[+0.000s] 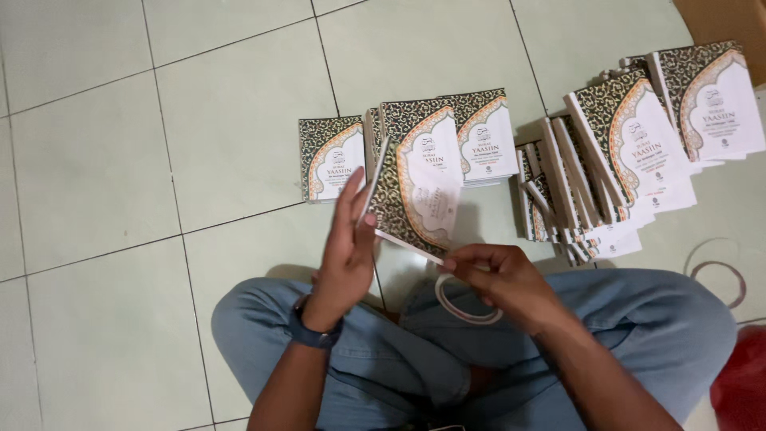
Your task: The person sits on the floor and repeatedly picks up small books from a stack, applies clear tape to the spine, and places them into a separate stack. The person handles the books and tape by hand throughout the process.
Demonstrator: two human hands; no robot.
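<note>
Seated cross-legged on the tiled floor, the left hand pinches a patterned booklet upright by its edge while the right hand, fingers closed on its lower corner and a white band, should keep the booklet steady, clear of the stacks.

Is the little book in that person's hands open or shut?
Shut. The book shows its whole patterned front cover and is held tilted between the left hand and right hand; no inside pages show.
</note>
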